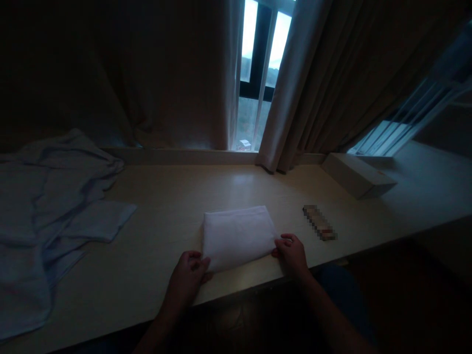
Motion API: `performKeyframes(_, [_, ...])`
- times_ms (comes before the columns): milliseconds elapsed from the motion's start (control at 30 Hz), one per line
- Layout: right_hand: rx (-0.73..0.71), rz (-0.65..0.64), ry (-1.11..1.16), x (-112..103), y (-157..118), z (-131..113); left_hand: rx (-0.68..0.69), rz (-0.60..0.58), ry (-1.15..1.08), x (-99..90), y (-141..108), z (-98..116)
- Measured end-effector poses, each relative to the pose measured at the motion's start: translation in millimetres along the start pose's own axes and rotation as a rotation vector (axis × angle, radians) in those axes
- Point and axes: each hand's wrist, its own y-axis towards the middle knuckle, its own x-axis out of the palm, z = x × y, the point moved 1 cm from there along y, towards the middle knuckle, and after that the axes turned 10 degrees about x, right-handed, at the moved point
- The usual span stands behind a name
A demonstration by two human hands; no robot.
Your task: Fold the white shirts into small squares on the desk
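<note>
A white cloth [238,238], folded into a flat rectangle, lies on the pale tabletop [158,196] near its front edge. At the cloth's near left corner, my left hand [189,273] pinches the edge between thumb and fingers. My right hand [291,253] grips the near right corner in the same way. The fingertips under the cloth are partly hidden. What kind of cloth it is, the dim light does not show.
Crumpled white cloths [70,196] are heaped at the left. To the right lie a small blurred-out brown item [319,222] and a long box [359,174]. Curtains [287,98] hang behind the table, parted at a window [254,73].
</note>
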Motion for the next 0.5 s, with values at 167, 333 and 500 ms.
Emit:
performKeyframes(167, [0.001,0.000,-0.004,1,0,-1,0.060,0.085,-0.027,-3.1,-7,2])
performKeyframes(333, [-0.010,0.006,-0.002,0,2,2,0.137,0.003,0.148,-6.4,-8,-6])
performKeyframes(500, [-0.009,-0.006,0.013,0,2,2,0.169,0.016,0.379,-2.4,-10,-11])
